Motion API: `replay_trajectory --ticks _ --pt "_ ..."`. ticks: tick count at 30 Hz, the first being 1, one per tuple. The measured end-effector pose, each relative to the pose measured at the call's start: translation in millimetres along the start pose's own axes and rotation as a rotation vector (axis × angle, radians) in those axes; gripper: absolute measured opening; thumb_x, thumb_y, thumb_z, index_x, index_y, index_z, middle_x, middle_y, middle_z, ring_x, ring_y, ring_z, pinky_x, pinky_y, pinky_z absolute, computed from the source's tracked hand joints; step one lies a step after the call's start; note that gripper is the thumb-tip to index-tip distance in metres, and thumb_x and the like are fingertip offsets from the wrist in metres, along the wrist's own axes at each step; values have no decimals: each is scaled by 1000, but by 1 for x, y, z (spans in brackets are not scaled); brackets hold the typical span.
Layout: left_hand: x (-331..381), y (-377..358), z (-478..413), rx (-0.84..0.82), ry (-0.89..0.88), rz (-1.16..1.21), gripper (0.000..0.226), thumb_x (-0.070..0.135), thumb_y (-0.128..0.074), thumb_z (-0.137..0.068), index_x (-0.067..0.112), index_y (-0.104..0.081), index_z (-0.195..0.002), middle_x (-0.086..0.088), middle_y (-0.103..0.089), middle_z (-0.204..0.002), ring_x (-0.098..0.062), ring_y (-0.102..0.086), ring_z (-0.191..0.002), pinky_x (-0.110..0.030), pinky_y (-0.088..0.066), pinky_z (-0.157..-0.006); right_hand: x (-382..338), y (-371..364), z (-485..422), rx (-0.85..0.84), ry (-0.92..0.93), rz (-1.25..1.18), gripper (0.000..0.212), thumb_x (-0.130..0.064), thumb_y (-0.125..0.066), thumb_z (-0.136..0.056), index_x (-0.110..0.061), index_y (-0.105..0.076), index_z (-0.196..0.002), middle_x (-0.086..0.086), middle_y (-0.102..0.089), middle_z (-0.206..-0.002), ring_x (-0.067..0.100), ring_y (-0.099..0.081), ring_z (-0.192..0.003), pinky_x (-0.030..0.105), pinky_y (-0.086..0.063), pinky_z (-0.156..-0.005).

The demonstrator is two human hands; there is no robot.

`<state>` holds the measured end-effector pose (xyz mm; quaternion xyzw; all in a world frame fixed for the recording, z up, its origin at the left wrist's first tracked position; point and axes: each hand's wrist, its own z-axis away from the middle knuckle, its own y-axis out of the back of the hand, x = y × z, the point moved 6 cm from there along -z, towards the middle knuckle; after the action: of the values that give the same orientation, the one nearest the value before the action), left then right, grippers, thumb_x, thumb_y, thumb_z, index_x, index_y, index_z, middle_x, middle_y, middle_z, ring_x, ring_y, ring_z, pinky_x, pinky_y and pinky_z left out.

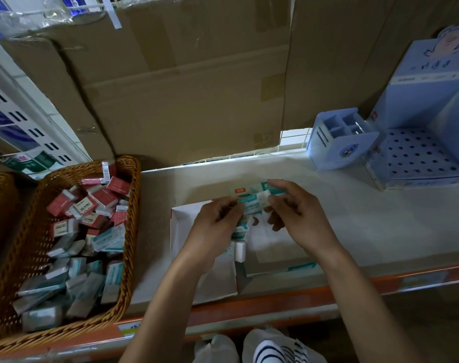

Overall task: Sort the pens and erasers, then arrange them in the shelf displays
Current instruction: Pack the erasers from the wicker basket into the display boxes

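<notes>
A wicker basket (134, 205) on the left holds several boxed erasers, red ones (106, 196) at the back and teal ones (110, 239) in front. In the middle of the shelf stands an open white and teal display box (275, 260). My left hand (215, 226) grips a stack of teal erasers (242, 226) over the box. My right hand (293, 205) pinches the top teal eraser (253, 200) of that stack. One more eraser (240, 251) lies white end up below my left hand.
A blue pen holder with compartments (338, 150) and a blue display stand with a grid of holes (417, 158) sit at the right on the white shelf (354, 218). Cardboard boxes (186, 87) fill the back. A second wicker basket (0, 195) is at the far left.
</notes>
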<state>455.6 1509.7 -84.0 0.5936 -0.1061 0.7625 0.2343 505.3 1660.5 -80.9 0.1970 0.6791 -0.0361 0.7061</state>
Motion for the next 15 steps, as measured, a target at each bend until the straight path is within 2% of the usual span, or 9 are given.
replay_trajectory --ticks 2,4,7,10,13,15 --pt "1 1 0 5 1 13 16 17 -49 -98 21 -65 -99 -2 -72 -95 -11 -69 -87 -19 -52 -74 0 -1 1 -8 23 82 36 -10 -59 -90 -28 -54 -121 -8 -63 -94 10 -67 -76 23 -56 -63" --pt "3 3 1 42 -24 34 17 15 -51 -97 27 -63 -95 4 -72 -89 -6 -67 -81 -16 -51 -68 3 -2 1 12 -21 34 37 -12 -63 -88 -27 -52 -119 -5 -63 -100 13 -68 -83 26 -57 -66" --pt "6 2 2 49 -72 19 19 14 -56 -94 31 -62 -97 4 -71 -87 -1 -66 -73 -14 -47 -60 5 -11 0 10 -153 -186 27 -21 -61 -90 -13 -55 -115 6 -69 -97 14 -70 -79 25 -55 -62" --pt "10 1 1 31 -139 -149 24 15 -62 -90 39 -63 -95 6 -70 -92 -1 -67 -78 -15 -50 -64 1 -20 0 -16 -168 -190 23 -19 -58 -92 -11 -57 -113 9 -69 -98 13 -70 -77 22 -52 -59" --pt "12 7 2 27 -160 -292 26 18 -65 -88 42 -67 -97 10 -69 -98 5 -64 -80 -14 -53 -75 2 -20 -3 -28 -176 -178 33 -11 -56 -92 -24 -53 -123 6 -65 -106 16 -69 -87 24 -56 -66" --pt "11 15 3 41 -139 -386 24 21 -63 -90 39 -67 -105 9 -67 -97 7 -61 -78 -8 -50 -72 1 -13 -5 -6 -80 26 44 -9 -56 -91 -34 -51 -127 -2 -62 -108 12 -64 -93 22 -56 -75"
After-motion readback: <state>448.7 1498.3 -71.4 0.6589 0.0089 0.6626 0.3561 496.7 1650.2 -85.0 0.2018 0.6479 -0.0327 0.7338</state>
